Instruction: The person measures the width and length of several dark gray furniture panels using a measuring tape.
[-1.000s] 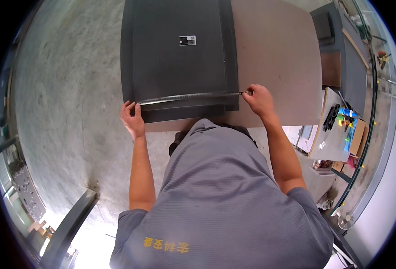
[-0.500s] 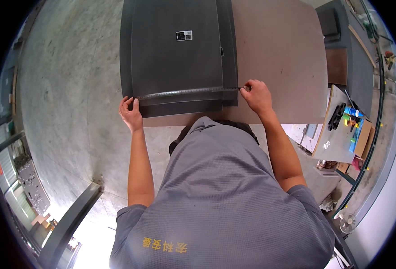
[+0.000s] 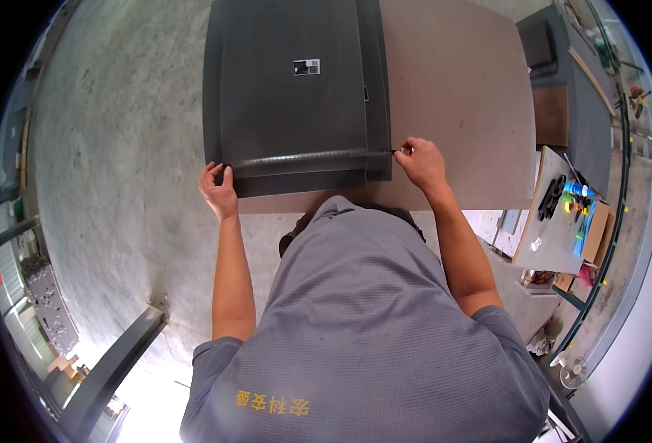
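Observation:
A long steel ruler lies across the near part of a dark grey panel, roughly parallel to its near edge. At the ruler's left end, on the panel's left edge, my left hand pinches it between thumb and fingers. My right hand is closed on the other end, just beyond the panel's right edge. The panel has folded-looking borders and carries a small black-and-white label. Fingertips partly cover both ruler ends.
Beneath the panel is a brownish table, reaching out to the right. A side table at the right bears black straps, a blue-capped bottle and small tools. A grey metal beam stands at lower left above the concrete floor.
The view has shifted slightly, so panel and table sit a little lower in it. Both hands keep the same hold on the ruler, which stays in place on the panel.

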Demonstrator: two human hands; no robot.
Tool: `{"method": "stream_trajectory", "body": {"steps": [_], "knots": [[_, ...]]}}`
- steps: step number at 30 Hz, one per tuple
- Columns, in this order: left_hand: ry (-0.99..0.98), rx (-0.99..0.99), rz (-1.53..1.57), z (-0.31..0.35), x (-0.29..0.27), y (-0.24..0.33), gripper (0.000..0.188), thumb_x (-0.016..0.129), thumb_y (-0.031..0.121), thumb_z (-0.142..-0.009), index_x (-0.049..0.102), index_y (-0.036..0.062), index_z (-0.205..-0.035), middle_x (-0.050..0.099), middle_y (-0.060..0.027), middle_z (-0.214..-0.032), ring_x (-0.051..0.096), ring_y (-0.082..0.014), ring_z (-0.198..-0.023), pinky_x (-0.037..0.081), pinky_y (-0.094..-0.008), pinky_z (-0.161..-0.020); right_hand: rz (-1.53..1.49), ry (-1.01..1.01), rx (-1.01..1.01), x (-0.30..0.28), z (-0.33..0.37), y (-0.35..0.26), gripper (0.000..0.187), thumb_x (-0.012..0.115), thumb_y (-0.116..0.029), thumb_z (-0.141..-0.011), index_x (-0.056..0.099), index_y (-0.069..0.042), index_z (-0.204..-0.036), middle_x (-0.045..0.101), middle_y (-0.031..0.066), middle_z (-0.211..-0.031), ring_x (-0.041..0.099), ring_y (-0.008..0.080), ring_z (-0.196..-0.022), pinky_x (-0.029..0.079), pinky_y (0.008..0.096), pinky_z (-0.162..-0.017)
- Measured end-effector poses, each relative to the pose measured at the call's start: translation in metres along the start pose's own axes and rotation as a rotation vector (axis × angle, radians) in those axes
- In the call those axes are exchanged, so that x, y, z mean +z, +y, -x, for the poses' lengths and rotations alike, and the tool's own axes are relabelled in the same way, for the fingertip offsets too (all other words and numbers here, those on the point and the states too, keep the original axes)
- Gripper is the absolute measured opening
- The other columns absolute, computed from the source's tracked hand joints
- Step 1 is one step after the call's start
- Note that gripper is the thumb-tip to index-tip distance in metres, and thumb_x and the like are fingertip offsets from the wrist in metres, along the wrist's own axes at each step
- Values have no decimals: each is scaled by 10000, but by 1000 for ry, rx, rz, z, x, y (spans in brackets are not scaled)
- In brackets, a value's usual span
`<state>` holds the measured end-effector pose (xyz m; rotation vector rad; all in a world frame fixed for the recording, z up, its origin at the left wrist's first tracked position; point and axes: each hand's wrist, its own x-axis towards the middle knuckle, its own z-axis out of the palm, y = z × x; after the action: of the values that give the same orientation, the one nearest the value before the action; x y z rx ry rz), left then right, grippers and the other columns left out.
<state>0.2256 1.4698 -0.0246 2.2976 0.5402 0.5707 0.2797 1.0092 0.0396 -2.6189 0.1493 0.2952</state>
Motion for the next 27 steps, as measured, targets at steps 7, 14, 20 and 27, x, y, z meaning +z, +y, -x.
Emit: {"method": "stream_trajectory", "body": {"steps": [7,14,20,27], "knots": [[-38,28,30,3,-6,1,245,780,173,-817,710,48,-1015,616,-109,-1289,502,-301,-1258,385,-430,-1084,-39,41,-6,1,4,-2,275,671,-297,-778,730,-62,-909,707,136,-954,652,343,-960,536,461,-826],[-61,41,1,4,-7,-4,280,769,172,-826,700,46,-1067,603,-100,-1311,483,-304,-1279,374,-433,-1094,-18,-4,16,1,5,-2,294,675,-312,-789,724,-49,-912,713,134,-952,662,343,-919,536,446,-796],[-43,91,-16,6,-3,1,367,729,248,-874,665,51,-1177,595,-113,-1321,461,-324,-1302,337,-454,-1121,-418,-288,164,1,4,1,267,702,-257,-816,719,-4,-899,673,93,-720,638,195,-617,510,341,-619],[-97,170,-193,8,-2,4,448,748,295,-850,660,43,-1209,546,-125,-1386,425,-354,-1336,314,-466,-1143,-738,-557,194,23,7,-22,234,716,-243,-851,721,-10,-870,634,25,-705,577,101,-637,465,283,-575]]}}
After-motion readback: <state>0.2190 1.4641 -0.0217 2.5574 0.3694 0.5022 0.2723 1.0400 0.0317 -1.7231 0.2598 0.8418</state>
